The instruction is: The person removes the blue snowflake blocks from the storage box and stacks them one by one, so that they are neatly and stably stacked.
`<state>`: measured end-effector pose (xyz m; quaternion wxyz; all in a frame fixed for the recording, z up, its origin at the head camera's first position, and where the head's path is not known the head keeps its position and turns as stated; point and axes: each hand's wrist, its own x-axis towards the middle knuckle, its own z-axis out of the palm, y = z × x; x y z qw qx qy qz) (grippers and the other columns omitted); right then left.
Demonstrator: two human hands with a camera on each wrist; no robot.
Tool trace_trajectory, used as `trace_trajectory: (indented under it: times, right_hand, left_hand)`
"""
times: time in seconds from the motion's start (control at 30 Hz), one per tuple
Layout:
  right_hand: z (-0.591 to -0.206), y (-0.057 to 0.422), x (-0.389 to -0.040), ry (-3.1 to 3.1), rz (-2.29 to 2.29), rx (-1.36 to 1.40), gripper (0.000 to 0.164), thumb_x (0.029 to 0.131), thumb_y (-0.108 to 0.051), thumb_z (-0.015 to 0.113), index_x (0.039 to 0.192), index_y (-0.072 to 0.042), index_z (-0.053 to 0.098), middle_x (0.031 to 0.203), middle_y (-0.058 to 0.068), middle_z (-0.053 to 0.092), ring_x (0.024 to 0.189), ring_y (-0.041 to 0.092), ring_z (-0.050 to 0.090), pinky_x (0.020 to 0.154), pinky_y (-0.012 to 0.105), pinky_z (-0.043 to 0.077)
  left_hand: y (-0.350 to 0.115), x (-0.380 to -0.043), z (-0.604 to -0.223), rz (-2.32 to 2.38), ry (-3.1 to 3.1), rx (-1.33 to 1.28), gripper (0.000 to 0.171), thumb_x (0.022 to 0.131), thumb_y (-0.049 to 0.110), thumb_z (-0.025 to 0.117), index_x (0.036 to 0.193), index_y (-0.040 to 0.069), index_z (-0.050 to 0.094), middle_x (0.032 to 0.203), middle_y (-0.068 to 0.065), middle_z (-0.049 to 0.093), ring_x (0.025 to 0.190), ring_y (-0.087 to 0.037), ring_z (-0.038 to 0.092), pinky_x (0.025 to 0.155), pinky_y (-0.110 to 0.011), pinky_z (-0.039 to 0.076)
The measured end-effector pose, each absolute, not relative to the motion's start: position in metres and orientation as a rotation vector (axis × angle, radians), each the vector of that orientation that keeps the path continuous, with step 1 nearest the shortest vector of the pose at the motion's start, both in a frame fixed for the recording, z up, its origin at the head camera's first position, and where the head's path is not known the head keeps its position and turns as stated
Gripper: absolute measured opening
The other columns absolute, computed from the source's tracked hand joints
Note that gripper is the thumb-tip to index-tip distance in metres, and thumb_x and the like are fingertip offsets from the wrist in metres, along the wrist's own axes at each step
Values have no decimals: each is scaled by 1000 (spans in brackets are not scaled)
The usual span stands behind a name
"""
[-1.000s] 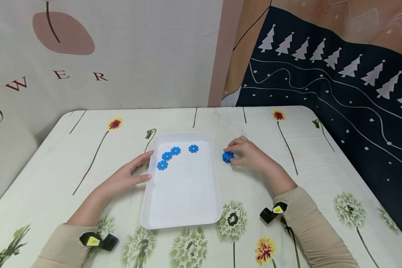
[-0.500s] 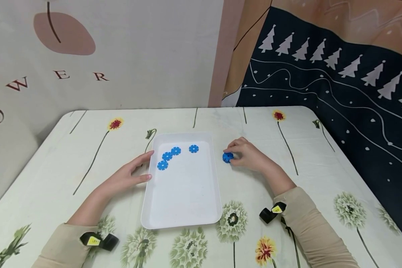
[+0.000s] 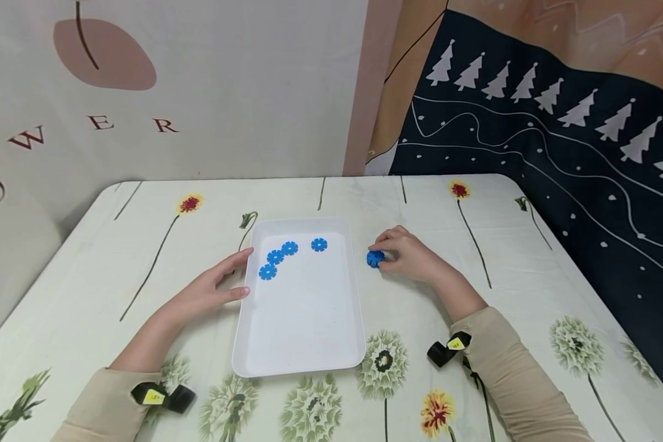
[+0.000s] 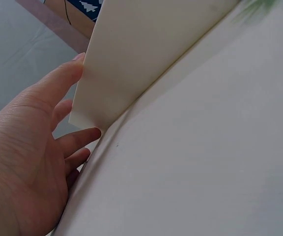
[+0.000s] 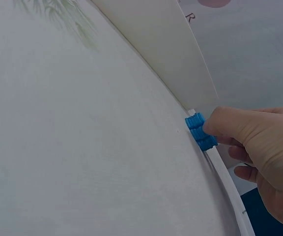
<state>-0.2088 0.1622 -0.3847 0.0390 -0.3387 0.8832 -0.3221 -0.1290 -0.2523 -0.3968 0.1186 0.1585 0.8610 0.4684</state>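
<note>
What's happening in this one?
A person's right hand pinches a small stack of blue, notched, round discs just right of a white rectangular tray. The left hand, fingers extended, touches the tray's left edge. Four more blue discs lie inside, toward the far end: three in a slanting row, one apart to their right.

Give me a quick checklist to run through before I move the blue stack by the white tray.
1. Right hand has a hold on the blue stack: ok, thumb and fingers pinch it.
2. Left hand at the white tray: ok, fingertips touch its left side.
3. Four blue discs inside the tray: ok, lying flat toward the far end.
4. Stack in full view for counting: not ok, fingers cover part of it.
5. Stack raised off the table: cannot tell from these views.
</note>
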Motion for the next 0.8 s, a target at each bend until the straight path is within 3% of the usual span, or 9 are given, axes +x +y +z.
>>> trace_trajectory:
  times: [0.5, 0.8]
  right_hand:
    - [-383, 162, -209, 2710, -979, -1033, 33, 82, -3, 72, 114, -1, 70, 111, 9, 61, 107, 25, 48, 92, 43, 42]
    - [-362, 163, -206, 2754, -1118, -998, 31, 84, -7, 72, 114, -3, 70, 114, 9, 61, 111, 26, 48, 93, 46, 41]
  left_hand:
    - [-253, -130, -398, 1375, 2509, 464, 76, 90, 24, 70, 153, 18, 27, 153, -16, 26, 140, -39, 20, 107, -61, 20]
    - [-252, -129, -397, 1371, 2511, 455, 77, 90, 25, 70, 153, 19, 27, 153, -16, 27, 140, -39, 21, 106, -61, 21]
